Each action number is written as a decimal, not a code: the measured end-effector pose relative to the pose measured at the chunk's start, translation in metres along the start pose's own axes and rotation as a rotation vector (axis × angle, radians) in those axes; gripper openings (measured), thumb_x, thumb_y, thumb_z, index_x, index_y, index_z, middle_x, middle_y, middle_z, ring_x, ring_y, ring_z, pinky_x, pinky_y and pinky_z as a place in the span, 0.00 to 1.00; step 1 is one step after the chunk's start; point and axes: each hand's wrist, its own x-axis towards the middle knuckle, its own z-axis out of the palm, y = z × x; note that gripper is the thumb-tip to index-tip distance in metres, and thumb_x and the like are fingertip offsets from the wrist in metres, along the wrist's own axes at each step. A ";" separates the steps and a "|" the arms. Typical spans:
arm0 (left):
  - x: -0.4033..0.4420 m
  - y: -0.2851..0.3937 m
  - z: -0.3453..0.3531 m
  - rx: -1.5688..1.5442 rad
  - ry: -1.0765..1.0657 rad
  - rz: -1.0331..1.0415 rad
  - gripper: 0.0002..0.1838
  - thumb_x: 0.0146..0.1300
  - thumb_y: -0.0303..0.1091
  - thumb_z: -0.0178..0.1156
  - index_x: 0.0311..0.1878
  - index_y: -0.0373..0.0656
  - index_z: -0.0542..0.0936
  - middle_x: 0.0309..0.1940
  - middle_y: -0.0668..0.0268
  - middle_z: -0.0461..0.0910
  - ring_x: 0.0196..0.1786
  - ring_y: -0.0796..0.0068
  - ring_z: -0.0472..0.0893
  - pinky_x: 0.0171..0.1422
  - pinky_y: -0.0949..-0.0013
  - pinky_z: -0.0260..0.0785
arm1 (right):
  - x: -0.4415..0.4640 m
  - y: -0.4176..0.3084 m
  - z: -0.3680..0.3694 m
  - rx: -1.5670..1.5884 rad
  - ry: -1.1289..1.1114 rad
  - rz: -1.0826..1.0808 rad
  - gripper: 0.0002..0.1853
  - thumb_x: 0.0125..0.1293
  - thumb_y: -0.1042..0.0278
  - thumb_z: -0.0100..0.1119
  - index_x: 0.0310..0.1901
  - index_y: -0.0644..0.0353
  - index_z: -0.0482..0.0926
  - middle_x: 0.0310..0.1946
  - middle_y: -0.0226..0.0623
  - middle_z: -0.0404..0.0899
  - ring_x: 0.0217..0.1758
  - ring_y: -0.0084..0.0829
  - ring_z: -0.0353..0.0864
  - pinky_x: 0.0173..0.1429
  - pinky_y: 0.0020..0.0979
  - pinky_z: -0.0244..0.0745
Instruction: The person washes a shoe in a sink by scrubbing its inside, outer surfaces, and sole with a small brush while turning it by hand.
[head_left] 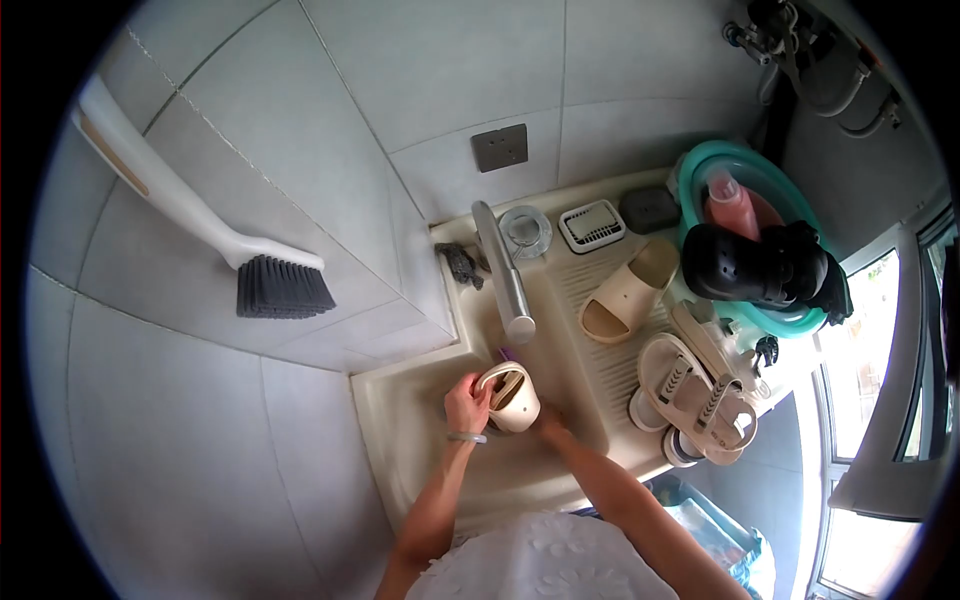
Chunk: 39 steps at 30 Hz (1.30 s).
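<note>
Over the sink basin (400, 400), my left hand (467, 404) is closed round the edge of a beige slipper (518, 407), which is tilted. My right hand (550, 425) is close to the slipper's right side; its fingers are blurred and partly hidden, so I cannot tell whether it grips anything. The faucet (508, 290) reaches over the basin just beyond the slipper. A bit of something purple (507, 353) shows behind the slipper. Another beige slipper (630, 290) lies on the ribbed drainboard (580, 290) to the right.
Beige sandals (695, 395) are on the drainboard's right side. A teal basin (705, 160) holds a pink bottle (732, 205) and black items. Along the back are a soap dish (592, 226) and a glass dish (525, 232). A white-handled brush (285, 285) hangs at the left wall.
</note>
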 end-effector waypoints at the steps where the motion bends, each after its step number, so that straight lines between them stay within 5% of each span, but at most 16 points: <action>1: 0.002 -0.005 0.001 -0.036 0.018 -0.007 0.09 0.58 0.33 0.65 0.37 0.39 0.81 0.26 0.56 0.82 0.28 0.63 0.83 0.34 0.66 0.73 | 0.003 0.003 0.002 0.003 0.000 -0.004 0.25 0.55 0.58 0.64 0.52 0.58 0.71 0.50 0.50 0.78 0.54 0.50 0.78 0.56 0.46 0.74; 7: 0.007 0.014 -0.007 0.052 -0.014 -0.047 0.10 0.54 0.35 0.68 0.35 0.38 0.81 0.25 0.57 0.82 0.30 0.61 0.84 0.37 0.65 0.75 | -0.002 0.012 -0.018 0.022 0.068 -0.095 0.19 0.60 0.63 0.57 0.51 0.62 0.73 0.43 0.54 0.80 0.47 0.55 0.80 0.50 0.47 0.76; 11: 0.011 0.020 -0.010 0.263 -0.210 -0.011 0.16 0.52 0.24 0.59 0.46 0.42 0.75 0.36 0.53 0.81 0.40 0.49 0.81 0.46 0.54 0.73 | -0.012 0.014 -0.032 0.334 0.203 -0.154 0.16 0.64 0.66 0.52 0.50 0.63 0.76 0.37 0.50 0.82 0.42 0.48 0.83 0.45 0.46 0.77; 13: 0.011 0.022 -0.012 0.277 -0.260 -0.017 0.22 0.51 0.21 0.53 0.52 0.43 0.72 0.41 0.51 0.80 0.44 0.47 0.79 0.48 0.52 0.72 | -0.034 -0.001 -0.064 0.884 -0.057 0.067 0.15 0.66 0.67 0.48 0.48 0.65 0.79 0.34 0.43 0.83 0.37 0.36 0.83 0.41 0.39 0.79; 17: 0.012 0.019 -0.022 0.267 -0.211 0.077 0.21 0.54 0.20 0.50 0.53 0.42 0.74 0.43 0.50 0.80 0.47 0.47 0.79 0.51 0.54 0.72 | -0.057 -0.015 -0.079 1.195 -0.328 0.184 0.15 0.67 0.67 0.46 0.45 0.66 0.80 0.34 0.36 0.83 0.34 0.27 0.82 0.38 0.30 0.77; 20: 0.011 0.004 -0.038 -0.030 -0.097 0.123 0.22 0.58 0.19 0.47 0.57 0.40 0.73 0.47 0.50 0.80 0.50 0.52 0.79 0.54 0.59 0.71 | -0.062 -0.014 -0.074 1.324 -0.231 0.061 0.14 0.65 0.68 0.49 0.45 0.67 0.80 0.35 0.35 0.83 0.35 0.27 0.81 0.41 0.26 0.76; 24: 0.006 0.003 -0.073 -0.510 -0.154 0.081 0.20 0.63 0.16 0.42 0.59 0.31 0.70 0.52 0.59 0.77 0.55 0.72 0.76 0.63 0.70 0.65 | -0.074 -0.017 -0.108 0.924 0.257 -0.243 0.14 0.62 0.71 0.54 0.48 0.65 0.79 0.38 0.38 0.83 0.41 0.29 0.81 0.46 0.29 0.76; 27: -0.008 0.035 -0.102 -0.591 -0.143 -0.188 0.22 0.65 0.18 0.47 0.63 0.34 0.68 0.54 0.60 0.77 0.55 0.72 0.77 0.57 0.69 0.73 | -0.086 -0.022 -0.133 0.857 0.374 -0.334 0.17 0.61 0.71 0.57 0.52 0.63 0.77 0.40 0.42 0.81 0.44 0.32 0.81 0.49 0.31 0.76; 31: -0.019 0.009 -0.114 -0.768 -0.140 -0.197 0.28 0.58 0.15 0.43 0.65 0.36 0.67 0.58 0.59 0.75 0.58 0.68 0.77 0.57 0.65 0.76 | -0.099 -0.027 -0.147 0.922 0.429 -0.450 0.23 0.60 0.68 0.62 0.58 0.62 0.73 0.48 0.44 0.78 0.50 0.32 0.79 0.53 0.31 0.76; 35: -0.031 0.004 -0.119 -0.934 -0.146 -0.244 0.28 0.57 0.17 0.43 0.65 0.33 0.66 0.58 0.57 0.74 0.57 0.66 0.77 0.56 0.65 0.78 | -0.137 -0.039 -0.192 1.416 -0.128 -0.349 0.29 0.62 0.68 0.64 0.63 0.64 0.68 0.56 0.38 0.74 0.57 0.28 0.75 0.60 0.30 0.72; 39: -0.036 -0.004 -0.114 -1.083 -0.121 -0.263 0.27 0.58 0.19 0.45 0.64 0.31 0.66 0.58 0.55 0.74 0.57 0.66 0.77 0.58 0.65 0.77 | -0.159 -0.043 -0.215 1.368 -0.197 -0.427 0.28 0.62 0.66 0.65 0.61 0.67 0.69 0.54 0.37 0.76 0.56 0.28 0.76 0.62 0.30 0.70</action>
